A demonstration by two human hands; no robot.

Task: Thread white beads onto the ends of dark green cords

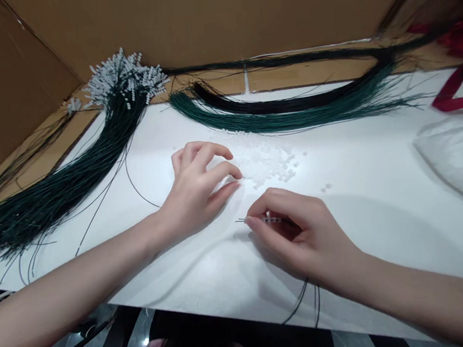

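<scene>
My right hand [298, 232] pinches a few thin dark wires [301, 300] whose tips poke out to the left, with small white beads on them near my fingertips. These wires trail back under my wrist and off the table's front edge. My left hand [200, 184] rests on the white table [382, 208] with curled fingers, its fingertips at the edge of a pile of small white beads [265, 162]. What those fingertips hold, if anything, is too small to see.
A thick bundle of dark green wires with white beaded ends [124, 80] lies at the left. Another green and black wire bundle [291, 110] curves across the back. Clear plastic bag [459, 157] at the right, red ribbon [458, 83] behind it, cardboard walls around.
</scene>
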